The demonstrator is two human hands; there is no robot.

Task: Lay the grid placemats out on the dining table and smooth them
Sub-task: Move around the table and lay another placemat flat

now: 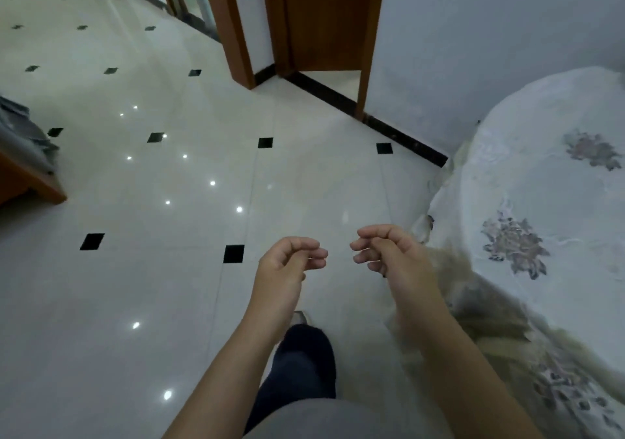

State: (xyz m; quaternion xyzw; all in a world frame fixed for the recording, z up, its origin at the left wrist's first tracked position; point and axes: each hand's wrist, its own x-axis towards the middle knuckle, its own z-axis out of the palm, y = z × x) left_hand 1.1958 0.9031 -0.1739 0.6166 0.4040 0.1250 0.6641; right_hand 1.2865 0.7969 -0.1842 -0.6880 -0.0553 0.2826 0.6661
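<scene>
My left hand (291, 262) and my right hand (385, 252) hang in front of me over the floor, a short gap between them, fingers loosely curled and holding nothing. The round dining table (541, 195) stands to the right under a white cloth with flower prints; its edge is just right of my right hand. No grid placemat is in view.
A glossy white tiled floor (169, 269) with small black squares fills the middle. A brown door frame (367, 49) and a white wall stand ahead. A wooden piece with grey cloth (20, 140) sits at the left edge. My leg and foot (304, 354) show below.
</scene>
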